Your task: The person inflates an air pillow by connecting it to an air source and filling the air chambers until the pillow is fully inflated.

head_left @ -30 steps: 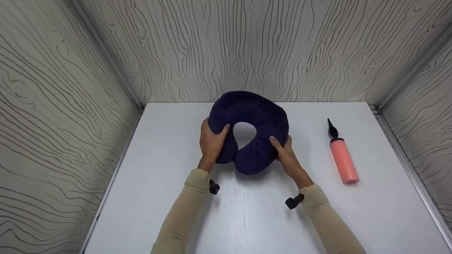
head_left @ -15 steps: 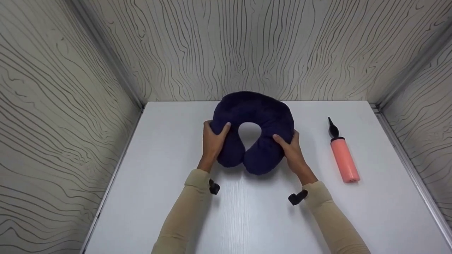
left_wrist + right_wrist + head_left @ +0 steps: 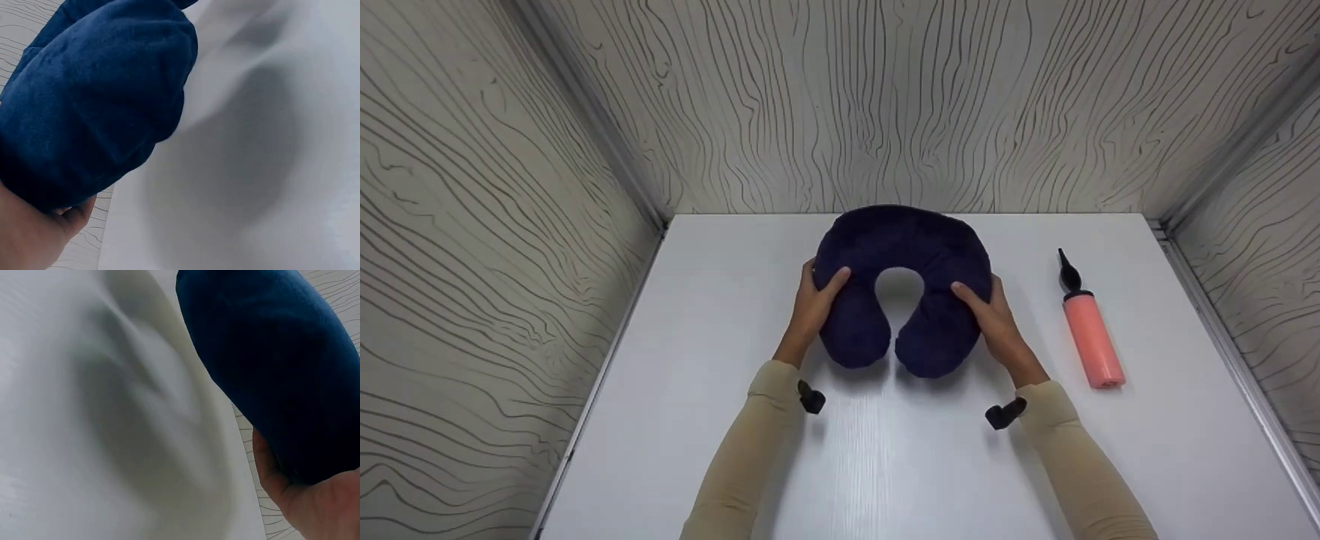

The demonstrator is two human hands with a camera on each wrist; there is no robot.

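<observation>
A plump navy U-shaped neck pillow [image 3: 904,236] is held between both hands in the head view, its two ends toward the person with a narrow gap between them. My left hand [image 3: 815,304] grips its left arm, thumb on top and fingers hidden behind. On the other side my right hand [image 3: 996,319] grips the right arm the same way. Both wrist views show the pillow [image 3: 95,101] raised above the white table, its shadow cast below. In the right wrist view, the right hand [image 3: 315,500] wraps round the pillow's underside.
To the right on the white table [image 3: 675,435] lies a pink hand pump [image 3: 1093,341] with a black nozzle. Patterned panels [image 3: 885,105] rise behind the table and at both sides. A small black camera [image 3: 811,397] sits at the left wrist, another [image 3: 1005,414] at the right.
The neck pillow has shifted slightly right and turned more level, and its two ends have spread apart. The right hand has moved right with it. The hand pump lies as before.
</observation>
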